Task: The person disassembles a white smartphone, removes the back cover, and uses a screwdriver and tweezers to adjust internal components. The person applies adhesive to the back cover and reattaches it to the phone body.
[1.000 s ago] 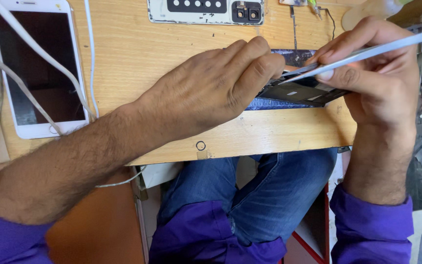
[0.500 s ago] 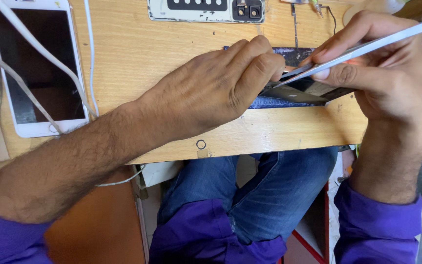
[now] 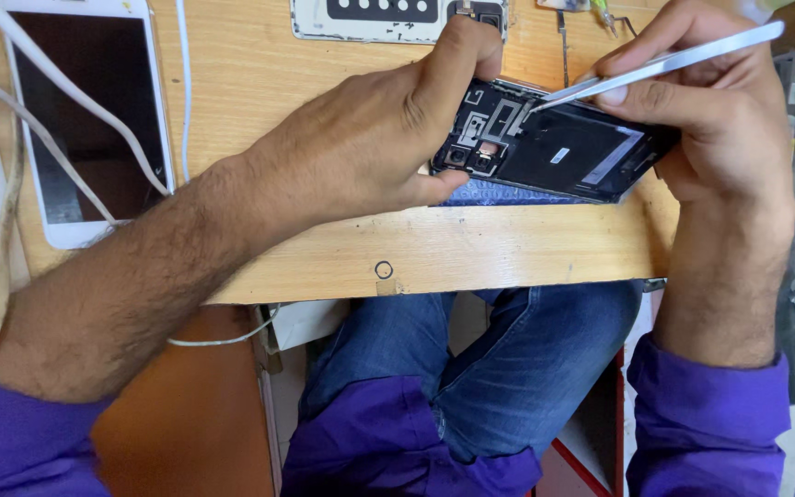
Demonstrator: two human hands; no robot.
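The left hand [image 3: 370, 138] clamped the opened black phone [image 3: 554, 147] at its camera end on the wooden bench [image 3: 471, 248], while the right hand [image 3: 710, 101] pinched metal tweezers [image 3: 655, 66] whose tips touched the circuit board, likely picking at a small part, needing steady precision.

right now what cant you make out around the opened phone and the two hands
Head view only:
- Opened phone: its left end is hidden by the left hand, its right end by the right hand.
- Tweezers: what the tip touches is too small to tell.
- White phone: top cut off by the frame edge, cables cross its screen.
- Back cover: cut off at the top edge.
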